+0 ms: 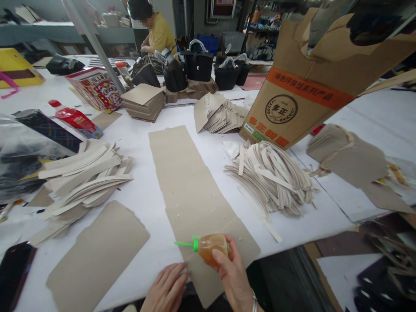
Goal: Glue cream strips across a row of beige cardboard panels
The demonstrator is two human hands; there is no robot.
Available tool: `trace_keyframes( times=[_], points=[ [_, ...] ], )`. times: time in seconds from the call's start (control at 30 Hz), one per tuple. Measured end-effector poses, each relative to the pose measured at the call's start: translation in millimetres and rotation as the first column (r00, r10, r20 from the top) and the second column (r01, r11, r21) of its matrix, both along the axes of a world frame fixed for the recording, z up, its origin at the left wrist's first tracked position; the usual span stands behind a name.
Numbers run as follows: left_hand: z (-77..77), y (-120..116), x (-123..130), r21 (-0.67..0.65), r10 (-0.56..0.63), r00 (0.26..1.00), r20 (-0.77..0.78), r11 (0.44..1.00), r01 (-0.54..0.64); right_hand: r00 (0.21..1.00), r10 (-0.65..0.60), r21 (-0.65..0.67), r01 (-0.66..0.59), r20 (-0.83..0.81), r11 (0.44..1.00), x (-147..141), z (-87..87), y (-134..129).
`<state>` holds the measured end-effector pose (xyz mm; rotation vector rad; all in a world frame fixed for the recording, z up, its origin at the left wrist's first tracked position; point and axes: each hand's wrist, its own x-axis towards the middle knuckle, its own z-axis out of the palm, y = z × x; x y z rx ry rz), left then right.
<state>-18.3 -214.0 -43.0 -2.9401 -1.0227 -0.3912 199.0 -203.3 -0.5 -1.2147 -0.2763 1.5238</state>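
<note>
My right hand [231,271] is wrapped round a squeeze bottle [211,249] of amber liquid, probably glue. The bottle lies sideways in the air, its green nozzle pointing left. Under it a long grey-beige cardboard panel [185,182] stretches away from me across the white table, with small pale specks on it. My left hand [167,284] lies with its fingers outstretched at the panel's near left edge, holding nothing. Farther left is a second cardboard panel [100,255].
Cardboard strips lie in a left pile [87,177] and a right pile [273,175]. A large carton [292,99] leans behind the right pile. Black handbags [196,65] and cardboard stacks [143,104] stand at the back. A phone [14,277] lies far left. A person in yellow [162,34] works beyond.
</note>
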Motion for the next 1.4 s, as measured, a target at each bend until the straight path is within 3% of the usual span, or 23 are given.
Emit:
trace_keyframes(
  times=[0.07,0.17,0.37,0.57,0.8,1.23,1.3,1.37,1.4],
  points=[
    [1.1,-2,2,-0.008,-0.013,0.999,-0.029,1.0,0.013,0.997,-0.074,-0.007,0.074,-0.017,0.997,18,9.1,-2],
    [-0.1,-2,2,0.007,-0.033,0.997,-0.065,0.999,0.033,0.977,-0.185,-0.013,0.187,0.108,0.982,59,14.8,-9],
    [-7.4,-2,-3,-0.019,-0.058,0.996,-0.06,0.998,0.057,0.897,-0.276,-0.014,0.299,0.346,0.954,127,-7.0,-32],
    [-4.0,-6,1,-0.093,-0.016,0.999,-0.032,0.996,0.013,0.835,-0.22,0.013,0.247,0.504,0.969,136,-24.9,-41],
    [1.2,-9,5,-0.183,0.027,0.998,-0.052,0.983,-0.036,0.8,-0.127,0.007,0.151,0.587,0.988,120,-24.1,-45],
    [6.5,-13,6,-0.258,0.048,0.998,-0.037,0.964,-0.056,0.906,-0.016,-0.025,0.03,0.424,0.999,58,-20.0,-66],
    [7.0,-13,5,-0.263,0.052,0.998,-0.045,0.963,-0.062,0.963,-0.02,-0.062,0.038,0.27,0.997,48,-17.0,-67],
    [7.5,-14,3,-0.27,0.055,0.997,-0.046,0.961,-0.065,0.999,-0.024,-0.158,0.017,-0.04,0.987,40,-11.4,-66],
    [8.0,-15,2,-0.272,0.061,0.997,-0.041,0.96,-0.07,0.975,-0.024,-0.217,-0.026,-0.221,0.976,37,-7.4,-66]
  ],
)
